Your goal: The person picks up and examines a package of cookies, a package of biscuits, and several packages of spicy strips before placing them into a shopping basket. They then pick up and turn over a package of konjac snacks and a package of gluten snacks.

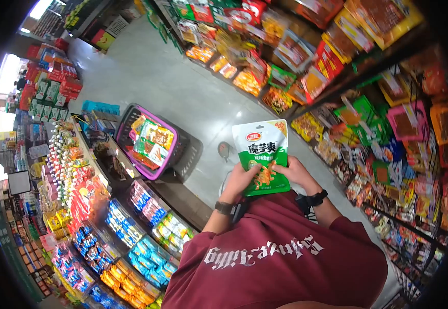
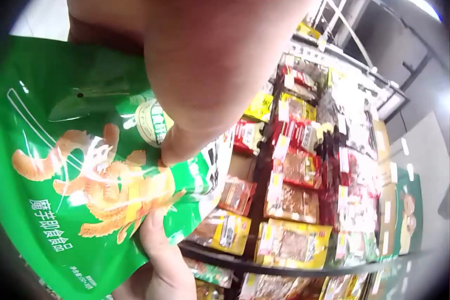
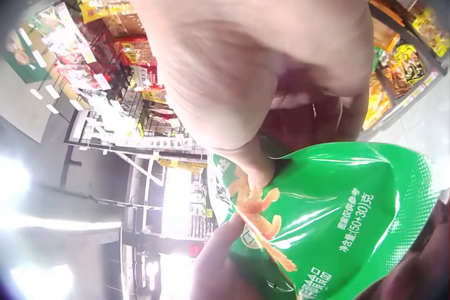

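Observation:
A green and white snack bag (image 1: 261,149) with Chinese lettering and a picture of orange-brown snack pieces is held up in front of the maroon sweatshirt. My left hand (image 1: 240,181) grips its left side, thumb pressed on the printed front. On the opposite side my right hand (image 1: 297,172) holds it the same way, with the thumb over the picture. Fingers behind the bag are hidden. In the left wrist view, the left thumb (image 2: 184,142) lies on the green front. The right wrist view shows the right thumb (image 3: 254,163) against the bag near the printed snack.
A shopping basket (image 1: 154,172) with a purple rim stands on the grey floor (image 1: 203,85) to the left, holding several colourful packs. Shelves of packaged snacks (image 1: 357,118) run along the right. Another display of bagged goods (image 1: 126,221) lines the left.

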{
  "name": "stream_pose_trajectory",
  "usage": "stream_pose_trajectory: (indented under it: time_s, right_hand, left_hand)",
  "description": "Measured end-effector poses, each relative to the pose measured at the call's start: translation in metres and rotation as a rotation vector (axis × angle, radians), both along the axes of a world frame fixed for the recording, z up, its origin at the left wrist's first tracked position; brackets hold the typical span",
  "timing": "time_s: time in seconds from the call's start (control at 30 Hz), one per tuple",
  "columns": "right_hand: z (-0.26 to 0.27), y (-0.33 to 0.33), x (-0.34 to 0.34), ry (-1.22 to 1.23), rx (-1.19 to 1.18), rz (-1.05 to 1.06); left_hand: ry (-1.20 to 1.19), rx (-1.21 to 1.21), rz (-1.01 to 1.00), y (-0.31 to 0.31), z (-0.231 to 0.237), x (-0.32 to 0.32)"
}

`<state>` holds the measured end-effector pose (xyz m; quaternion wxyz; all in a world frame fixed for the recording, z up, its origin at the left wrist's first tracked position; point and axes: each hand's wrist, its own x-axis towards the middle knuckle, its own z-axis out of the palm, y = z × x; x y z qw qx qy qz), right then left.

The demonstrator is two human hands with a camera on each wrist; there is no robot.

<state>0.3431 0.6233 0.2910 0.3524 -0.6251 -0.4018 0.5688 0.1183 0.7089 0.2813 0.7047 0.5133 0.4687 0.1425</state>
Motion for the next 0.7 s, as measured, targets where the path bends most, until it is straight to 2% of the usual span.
stream_pose_trajectory:
  time_s: [0.2,0.23,0.33,0.37,0.5,0.53,0.67,0.7]
  right_hand:
    - [0.03,0.119,-0.036,-0.033,0.095,-0.055]
    - [0.034,0.142,-0.043,-0.055,0.117,-0.018]
    - [0.038,0.198,-0.062,-0.101,0.156,0.095]
    - [0.038,0.21,-0.071,-0.053,0.119,0.134]
    - [0.022,0.267,-0.102,0.114,-0.009,0.288]
    - [0.018,0.279,-0.107,0.15,-0.049,0.33]
    - [0.007,0.342,-0.116,-0.037,-0.066,0.502]
    - [0.005,0.36,-0.118,-0.02,-0.091,0.529]
  left_hand:
    - [-0.187,-0.061,0.104,0.124,0.034,-0.028]
    - [-0.103,0.009,0.073,0.146,0.039,-0.039]
    - [-0.139,0.095,0.086,0.194,0.029,-0.072]
    - [-0.101,0.059,0.079,0.208,0.032,-0.084]
    - [-0.104,0.057,0.183,0.236,0.022,-0.124]
    - [-0.107,-0.011,0.214,0.239,0.019,-0.13]
    - [-0.047,0.024,0.393,0.253,-0.006,-0.134]
    - [-0.067,0.025,0.439,0.26,-0.013,-0.135]
